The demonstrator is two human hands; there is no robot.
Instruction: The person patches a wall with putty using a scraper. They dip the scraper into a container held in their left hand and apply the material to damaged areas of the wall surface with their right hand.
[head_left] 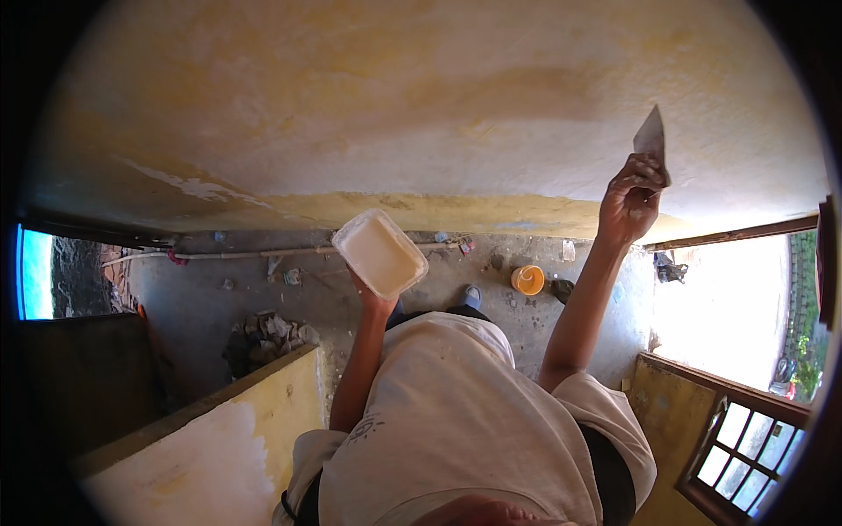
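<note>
One shirt (438, 394): pale and loose, the nearest thing, filling the lower middle of the view.
Left grip (375, 296): closed on the near corner of the tub (401, 234), seemingly from below; most of its fingers are hidden.
Tub: held out left of the body's middle, its uncovered top facing the camera. It looks thin-walled, probably plastic, light in itself and a little bendy, so most of the weight is likely the paste (379, 256). A palm spread under the base should carry it better than a pinch on the rim, which looks smeared and could be slippery.
Paste: pale and smooth inside the tub; how deep it lies cannot be told. It seems soft and creamy, apt to slump if the tub tips far.
Right grip (633, 197): wrapped round the base of the blade (651, 136), with pale smears on the fingers.
Blade: raised on the right, well apart from the tub, its point away from the body. It looks like thin metal, light and stiff with perhaps some spring. Low down, behind the edges, is the safer hold; any handle is hidden. Whether it touches the wall (421, 131) is unclear.
Wall: yellow, with broad pale patches.
Bucket (515, 279): small, orange, on the floor (202, 285) between the two grips as seen from above.
Pole (219, 254): thin, lying along the wall's foot.
</note>
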